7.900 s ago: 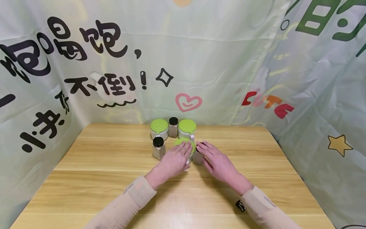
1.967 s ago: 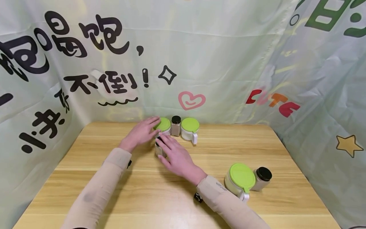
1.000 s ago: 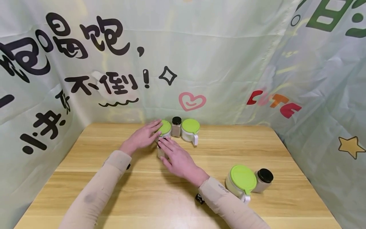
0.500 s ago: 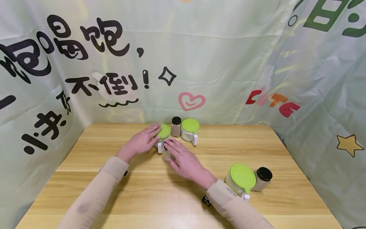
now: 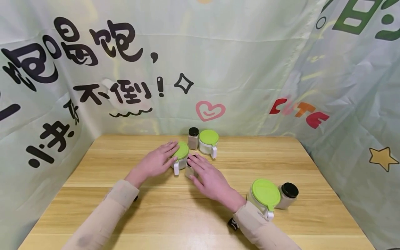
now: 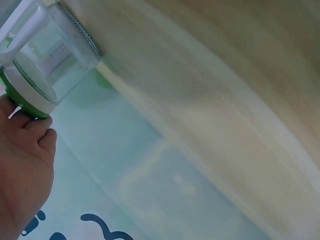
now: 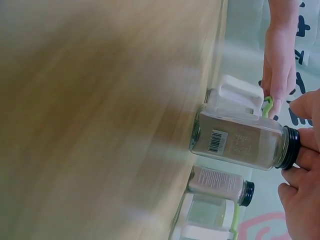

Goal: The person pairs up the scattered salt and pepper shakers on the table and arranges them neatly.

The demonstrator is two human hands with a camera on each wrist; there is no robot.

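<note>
My left hand (image 5: pixel 153 161) grips a glass seasoning jar (image 5: pixel 182 151) by its green lid, fingers over the far side. Its white handle points toward me; in the left wrist view the fingers curl at the lid's edge, beside the clear glass body (image 6: pixel 65 67). With thumb and fingers, my right hand (image 5: pixel 212 177) pinches the black cap of a small spice jar (image 5: pixel 189 170), just right of the left hand's jar. The right wrist view shows that spice jar (image 7: pixel 240 142) with brownish contents and a barcode. Both jars stand upright.
Behind them stand another black-capped spice jar (image 5: pixel 193 139) and a green-lidded jar (image 5: pixel 208 139). Nearer, to the right, are a larger-looking green-lidded jar (image 5: pixel 265 194) and a spice jar (image 5: pixel 288 196). Printed cloth (image 5: pixel 243 69) hangs behind the wooden table (image 5: pixel 175 218).
Over the last second both hands have brought their jars toward me and slightly right, away from the back pair. Since the oldest frame, one green-lidded jar and one spice jar have moved front right.
</note>
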